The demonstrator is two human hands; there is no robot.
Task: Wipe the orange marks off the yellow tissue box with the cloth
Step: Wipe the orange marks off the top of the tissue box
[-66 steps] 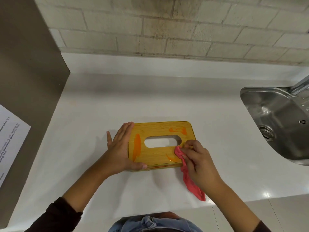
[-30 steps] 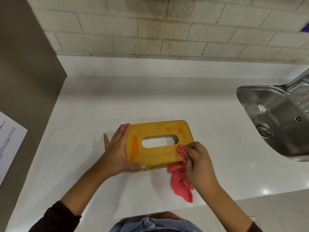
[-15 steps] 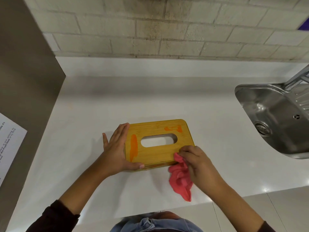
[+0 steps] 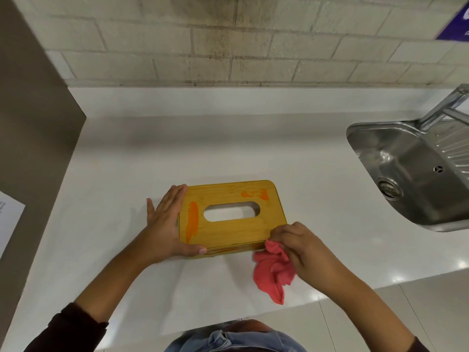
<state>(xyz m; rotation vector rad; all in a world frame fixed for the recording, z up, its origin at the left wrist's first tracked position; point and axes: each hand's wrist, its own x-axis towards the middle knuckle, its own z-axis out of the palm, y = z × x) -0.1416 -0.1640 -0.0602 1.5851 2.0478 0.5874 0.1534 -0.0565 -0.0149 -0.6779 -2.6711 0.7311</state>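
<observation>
Left hand (image 4: 165,224), fingers flat, braces yellow wooden tissue box (image 4: 228,233) so rt hand (image 4: 299,247), pinching crumpled pink cloth (image 4: 271,273), can scrub.

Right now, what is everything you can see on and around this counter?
box: one, yellow, mid-counter, slot in its top
marks: three, orange, on the box: left end, far right corner, thin streak on the front edge
cloth: one, pink, bunched at the box's near right corner
counter: one, white
sink: one, steel, right
tap: one, steel, behind the sink
paper: one, white, left edge
panel: one, grey-brown, left
wall: one, pale brick, behind
sign: one, blue, top right, cut off
left hand: flat against the box's left end
right hand: fingers pinch the cloth
</observation>
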